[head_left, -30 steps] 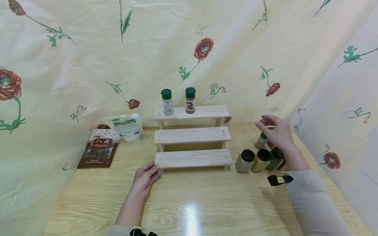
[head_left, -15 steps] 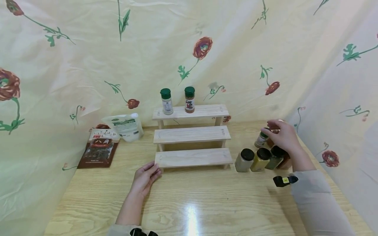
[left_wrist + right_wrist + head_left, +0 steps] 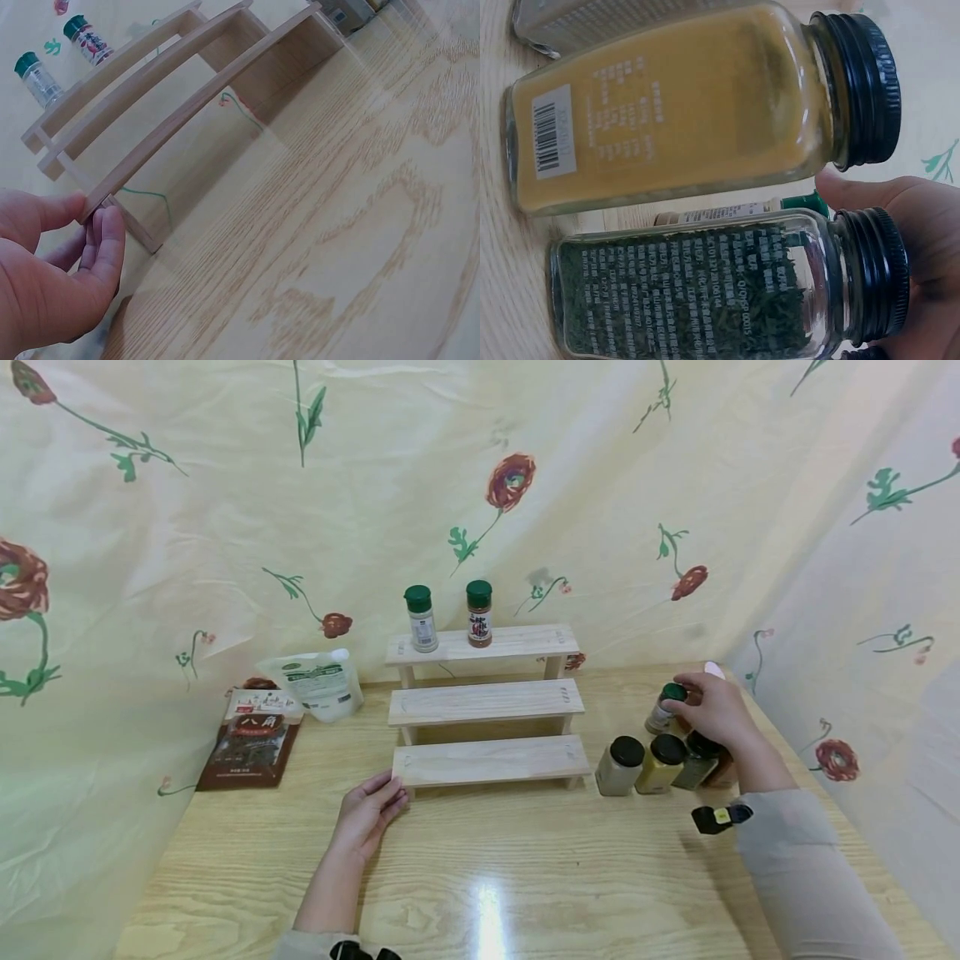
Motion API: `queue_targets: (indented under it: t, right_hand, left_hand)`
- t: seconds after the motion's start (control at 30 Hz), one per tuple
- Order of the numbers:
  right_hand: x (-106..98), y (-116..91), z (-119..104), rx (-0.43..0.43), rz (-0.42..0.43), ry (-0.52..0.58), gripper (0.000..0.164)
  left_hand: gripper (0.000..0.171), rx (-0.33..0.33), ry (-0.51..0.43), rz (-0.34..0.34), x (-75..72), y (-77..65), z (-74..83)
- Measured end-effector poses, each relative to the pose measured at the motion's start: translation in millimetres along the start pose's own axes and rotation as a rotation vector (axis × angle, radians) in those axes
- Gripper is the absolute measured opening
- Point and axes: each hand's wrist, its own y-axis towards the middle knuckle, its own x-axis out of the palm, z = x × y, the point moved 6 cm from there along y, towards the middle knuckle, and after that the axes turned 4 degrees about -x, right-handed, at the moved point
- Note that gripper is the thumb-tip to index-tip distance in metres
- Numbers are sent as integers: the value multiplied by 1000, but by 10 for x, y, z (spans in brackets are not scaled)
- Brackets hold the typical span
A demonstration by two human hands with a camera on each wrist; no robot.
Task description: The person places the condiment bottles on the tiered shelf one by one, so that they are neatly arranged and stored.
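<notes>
Lowered since a second ago, the right hand (image 3: 716,710) has come down from above the small shaker (image 3: 660,718) to its green cap, while the left hand (image 3: 367,818) keeps its place. Thumb and fingers of the right hand are now together around that cap. The shaker is at the right of the bench (image 3: 375,902), behind the row of black-lidded jars; its contents are too hidden to tell, and whether it is lifted cannot be told.

Four square jars make up that row. The pale jar (image 3: 618,772) holds something greyish white, the yellow jar (image 3: 657,772) is filled with yellow powder nearly to its shoulder, and the green jar (image 3: 693,771) holds dark green flakes with a clear gap under the lid. The reddish-brown jar (image 3: 723,774) sits at the right end, partly covered by the wrist.

The left hand is clamped on the wooden rack (image 3: 487,760), pinching the front left end of its lowest shelf. On the top shelf stand two more green-capped bottles, both upright and apart: the pale bottle (image 3: 423,631) at left and the red bottle (image 3: 479,625), with reddish contents, beside it.

Left of the rack, a translucent pouch (image 3: 321,687) with a white cap and green print is just beside a brown printed packet (image 3: 247,752), whose contents are hidden.
</notes>
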Motion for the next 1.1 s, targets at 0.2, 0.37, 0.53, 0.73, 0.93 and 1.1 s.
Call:
queue_targets:
  t: [0.2, 0.37, 0.53, 0.73, 0.93, 1.1]
  right_hand:
    - [56, 39, 11, -15, -80, 23, 51]
    - [106, 82, 24, -17, -154, 1, 54]
    - [140, 124, 62, -8, -173, -45, 54]
    - [141, 127, 63, 1, -135, -42, 49]
    - [125, 132, 33, 35, -72, -8, 50]
    - [83, 147, -35, 50, -12, 61, 52]
  left_hand:
    - [44, 0, -6, 4, -16, 8, -13]
    - [44, 1, -6, 5, -25, 15, -19]
    - [44, -2, -7, 6, -23, 18, -15]
    - [45, -1, 0, 1, -14, 22, -11]
    - [44, -1, -1, 1, -10, 30, -7]
    - [45, 0, 2, 0, -9, 29, -8]
